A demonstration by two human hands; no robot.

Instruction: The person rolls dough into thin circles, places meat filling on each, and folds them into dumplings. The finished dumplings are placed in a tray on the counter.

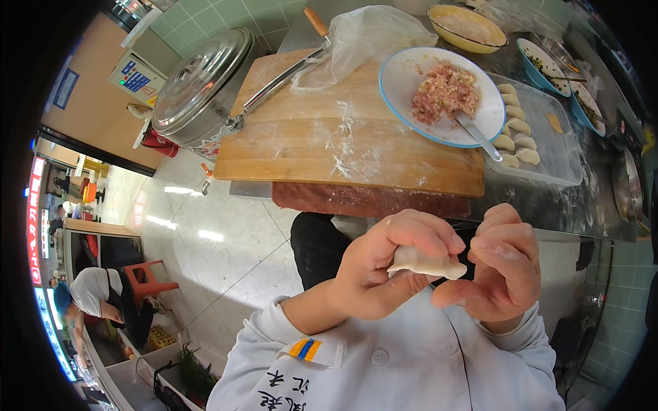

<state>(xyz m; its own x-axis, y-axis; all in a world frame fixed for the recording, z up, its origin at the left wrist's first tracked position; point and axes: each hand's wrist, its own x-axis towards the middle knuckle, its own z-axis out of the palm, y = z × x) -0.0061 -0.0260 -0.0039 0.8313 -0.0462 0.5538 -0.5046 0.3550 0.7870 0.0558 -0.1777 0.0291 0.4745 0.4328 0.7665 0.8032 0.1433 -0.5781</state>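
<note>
My left hand (pixel 398 264) holds a folded dumpling (pixel 427 266) in front of my chest, its sealed edge facing me. The thumb lies under it and the curled fingers over it. Just right of the dumpling, my right hand (pixel 498 267) has thumb and fingers apart with nothing between them. Both hands carry traces of flour. Beyond them lies a floured wooden board (pixel 308 133). On its right part stands a blue-rimmed white bowl (pixel 393 97) of minced filling (pixel 447 92), with a metal spoon (pixel 478 136) in it.
Several dumplings (pixel 519 126) lie in a clear plastic tray (pixel 558 154) at right. Two blue bowls (pixel 532 69) and a yellow bowl (pixel 468 31) stand behind. A wooden-handled metal bar (pixel 280 79) and a plastic bag (pixel 370 41) cross the board. Left are a lidded steel pot (pixel 203 82) and, farther off, another person (pixel 108 298).
</note>
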